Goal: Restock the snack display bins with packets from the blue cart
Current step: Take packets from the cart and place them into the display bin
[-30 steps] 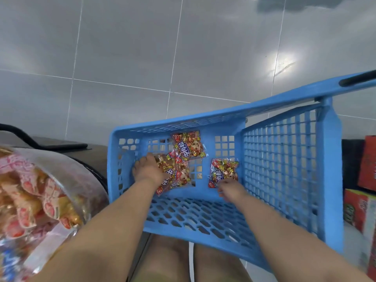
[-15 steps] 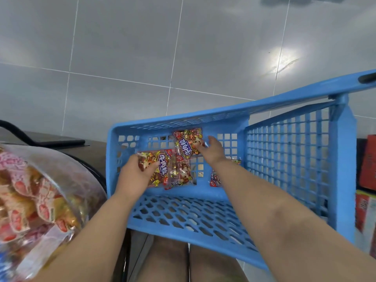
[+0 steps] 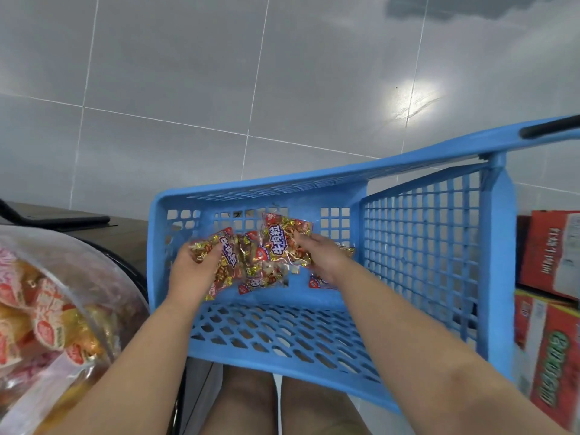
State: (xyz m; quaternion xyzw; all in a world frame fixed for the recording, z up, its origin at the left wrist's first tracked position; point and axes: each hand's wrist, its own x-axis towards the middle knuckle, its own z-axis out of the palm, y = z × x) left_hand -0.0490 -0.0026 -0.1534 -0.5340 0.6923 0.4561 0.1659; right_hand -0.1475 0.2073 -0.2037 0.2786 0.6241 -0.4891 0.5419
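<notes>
Bright, glare on floor tiles, edges warped.

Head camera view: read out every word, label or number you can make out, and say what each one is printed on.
"牛肉粒": blue patch on the upper packet, pinched by the right hand.
"牛肉粒": blue patch on the left packet, gripped by the left hand.
Red cartons: print blurred, unreadable.
Bagged snacks: labels blurred, unreadable.
</notes>
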